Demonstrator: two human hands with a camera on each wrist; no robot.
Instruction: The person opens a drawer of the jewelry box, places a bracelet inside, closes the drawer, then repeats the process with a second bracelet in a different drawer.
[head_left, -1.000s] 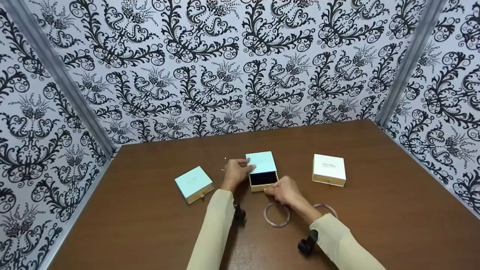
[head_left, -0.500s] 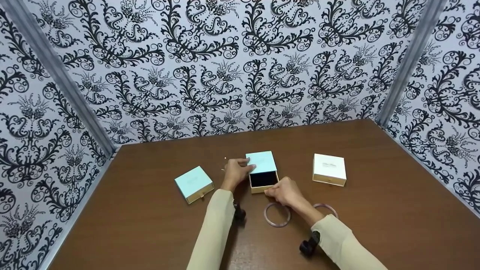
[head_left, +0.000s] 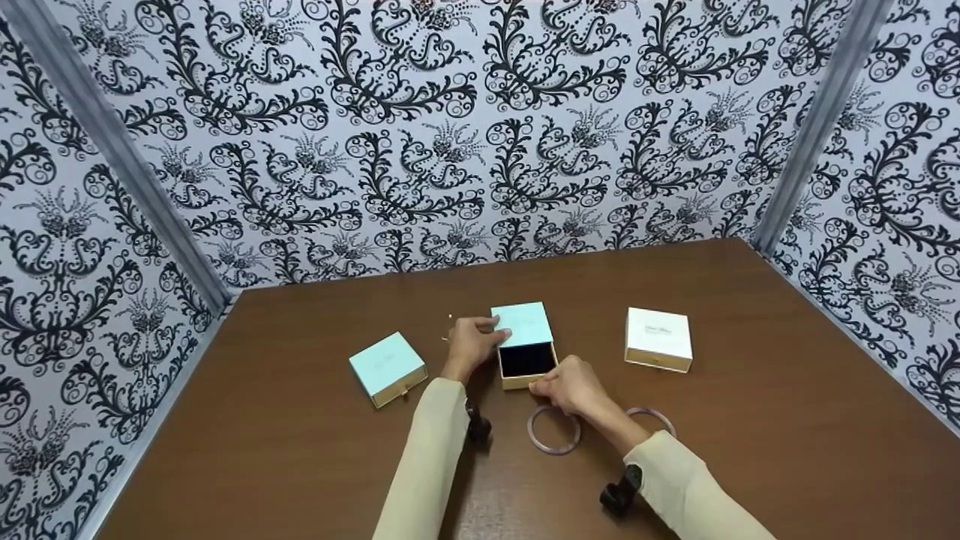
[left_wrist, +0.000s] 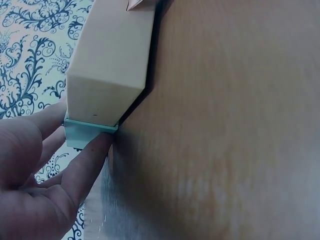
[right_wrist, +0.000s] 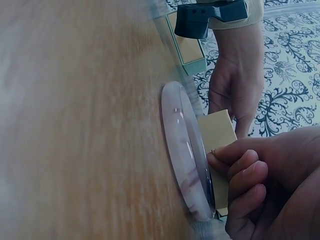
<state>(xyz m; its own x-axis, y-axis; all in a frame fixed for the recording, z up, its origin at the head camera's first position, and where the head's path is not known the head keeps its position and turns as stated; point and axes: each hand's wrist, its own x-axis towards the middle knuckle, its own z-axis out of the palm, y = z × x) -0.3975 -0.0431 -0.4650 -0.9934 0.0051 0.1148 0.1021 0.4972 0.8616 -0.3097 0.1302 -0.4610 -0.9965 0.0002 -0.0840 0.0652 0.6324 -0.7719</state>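
Head view: turquoise box (head_left: 523,330), centre, drawer (head_left: 517,383) part-out; left hand's grip (head_left: 472,343) clasping box, right hand's grip (head_left: 573,382) pinching drawer front. White box (head_left: 658,339), right: dark lettering (head_left: 658,330), possibly script, too small to read.

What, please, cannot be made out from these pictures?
Head view: back of the drawer, hidden under the blue cover.
Right wrist view: part of the drawer front, behind the right hand.
Head view: bangle on the right, partly hidden by the right arm.
Head view: lettering on the white box, too small to read.
Head view: specks beside the left hand, too small to identify.
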